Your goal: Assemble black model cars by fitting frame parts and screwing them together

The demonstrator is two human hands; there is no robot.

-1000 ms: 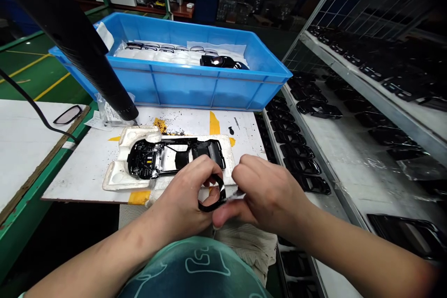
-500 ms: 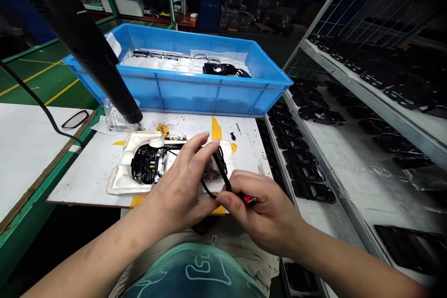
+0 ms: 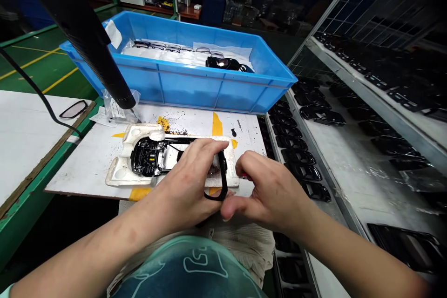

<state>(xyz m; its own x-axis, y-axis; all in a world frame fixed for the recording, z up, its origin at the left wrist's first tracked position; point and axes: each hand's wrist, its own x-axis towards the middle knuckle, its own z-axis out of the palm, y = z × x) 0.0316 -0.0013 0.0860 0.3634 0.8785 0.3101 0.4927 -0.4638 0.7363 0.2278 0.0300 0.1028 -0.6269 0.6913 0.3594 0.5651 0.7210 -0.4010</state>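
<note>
My left hand (image 3: pixel 188 181) is wrapped round a thin, glossy black frame (image 3: pixel 224 179) with rounded corners, held over the right end of a foam cradle (image 3: pixel 115 173). My right hand (image 3: pixel 275 191) is just right of the frame, thumb low and index finger curled. In its curled fingers sits a small red-ended object (image 3: pixel 246 176), mostly hidden, so its kind cannot be made out. Under my left hand, a black model car body (image 3: pixel 143 160) lies in the cradle, its right part covered by my fingers.
A black electric screwdriver (image 3: pixel 91 51) hangs tip down at left. Behind the board stands a blue bin (image 3: pixel 185 86) with clear lens-like parts and a black car shell (image 3: pixel 226 63). Racks (image 3: pixel 366 163) of black shells line the right. Black crumbs (image 3: pixel 174 131) lie behind the cradle.
My right hand has come away from the frame and opened its thumb, shifting slightly right. The frame stays in my left hand, turned more face-on. The view has shifted slightly.
</note>
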